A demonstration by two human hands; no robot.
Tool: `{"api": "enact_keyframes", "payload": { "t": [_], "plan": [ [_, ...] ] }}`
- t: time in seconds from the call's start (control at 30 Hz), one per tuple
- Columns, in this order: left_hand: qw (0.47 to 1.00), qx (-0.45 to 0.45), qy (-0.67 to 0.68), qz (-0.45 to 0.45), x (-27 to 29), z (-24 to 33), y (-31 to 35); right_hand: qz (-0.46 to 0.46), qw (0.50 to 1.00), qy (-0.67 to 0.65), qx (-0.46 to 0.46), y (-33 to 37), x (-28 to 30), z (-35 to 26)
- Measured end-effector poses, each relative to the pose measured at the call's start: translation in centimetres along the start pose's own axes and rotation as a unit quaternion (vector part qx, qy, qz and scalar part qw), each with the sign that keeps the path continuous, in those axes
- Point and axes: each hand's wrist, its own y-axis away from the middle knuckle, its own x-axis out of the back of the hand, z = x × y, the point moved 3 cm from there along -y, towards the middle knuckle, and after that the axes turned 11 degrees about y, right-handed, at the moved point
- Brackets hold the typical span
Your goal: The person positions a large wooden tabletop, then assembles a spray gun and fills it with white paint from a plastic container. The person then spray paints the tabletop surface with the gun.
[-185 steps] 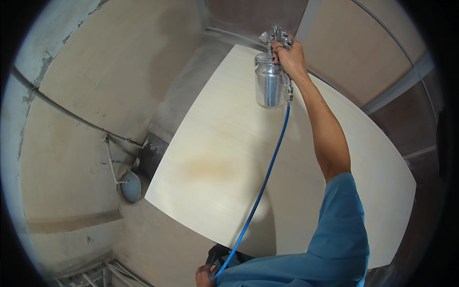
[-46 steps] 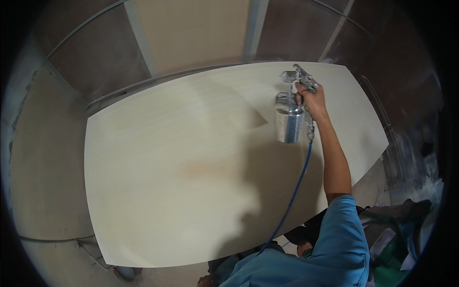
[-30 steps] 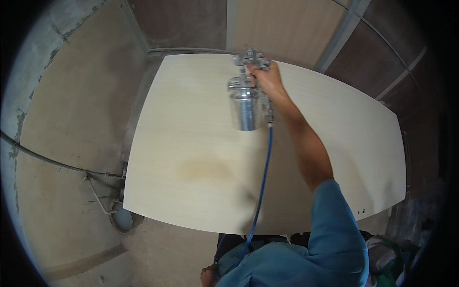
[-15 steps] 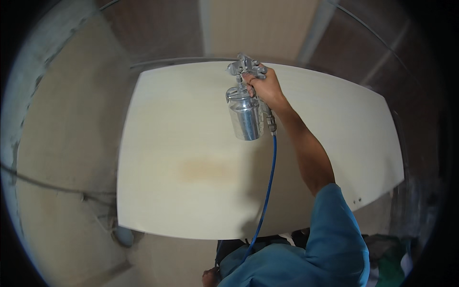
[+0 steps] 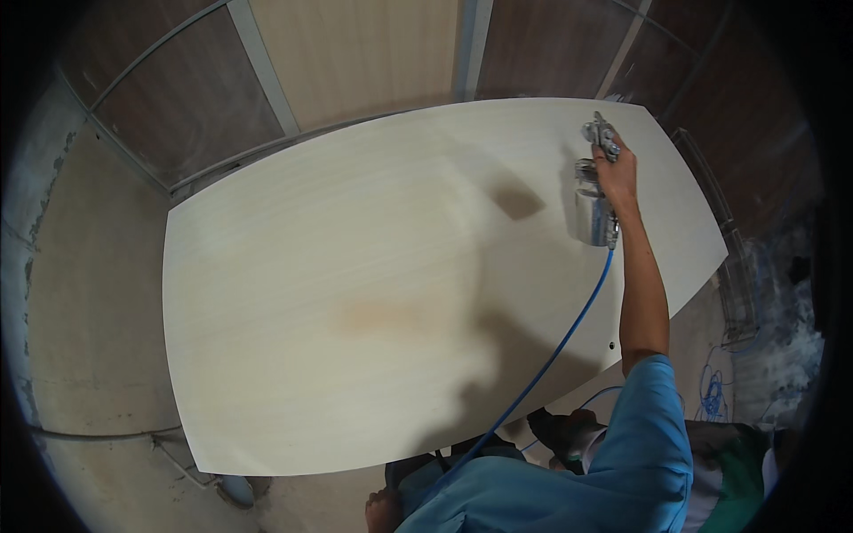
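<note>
My right hand (image 5: 621, 180) is wrapped round the handle of a metal spray gun (image 5: 601, 135), over the far right part of a large pale board (image 5: 302, 240). Under the gun's head hangs a silver cup (image 5: 590, 216). A blue air hose (image 5: 558, 354) runs from the handle back toward my body. My left hand (image 5: 384, 512) is low beside my body at the bottom edge, its fingers curled. Whatever it may hold is hidden. A faint tan patch (image 5: 378, 315) marks the board's surface, and a small dark hole (image 5: 611, 346) sits near its front right edge.
Brown and beige wall panels (image 5: 364, 62) stand behind the board. A coil of blue hose (image 5: 713, 395) lies on the floor at right. Left of the board, a dark bar (image 5: 98, 436) runs low along the wall. A person's green clothing (image 5: 745, 475) shows behind me at lower right.
My right hand has carried the spray gun from the board's far middle to its far right, with the hose trailing. The view has turned, so the board appears tilted. My left hand stays low.
</note>
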Motion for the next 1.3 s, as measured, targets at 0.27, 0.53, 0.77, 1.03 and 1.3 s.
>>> {"api": "enact_keyframes", "payload": {
  "t": [0.27,0.53,0.77,1.03,1.3],
  "plan": [
    [0.999,0.029,0.032,0.004,0.0,0.9,1.2,-0.137,0.953,-0.266,-0.034,1.7,-1.5,-2.0],
    [0.979,-0.020,0.158,0.124,1.4,-4.9,8.0,-0.225,0.885,-0.409,-0.012,8.5,-10.3,-20.9],
    [0.945,0.179,0.212,0.173,4.5,-11.0,12.1,-0.292,0.820,-0.491,0.027,14.8,-14.7,-39.2],
    [0.927,0.216,0.222,0.213,-5.4,6.5,13.7,-0.383,0.711,-0.589,0.014,9.7,-9.3,-32.5],
    [0.899,0.208,0.330,0.200,-16.9,35.3,11.9,-0.421,0.752,-0.506,0.027,-7.3,3.7,-3.5]
  ]
}}
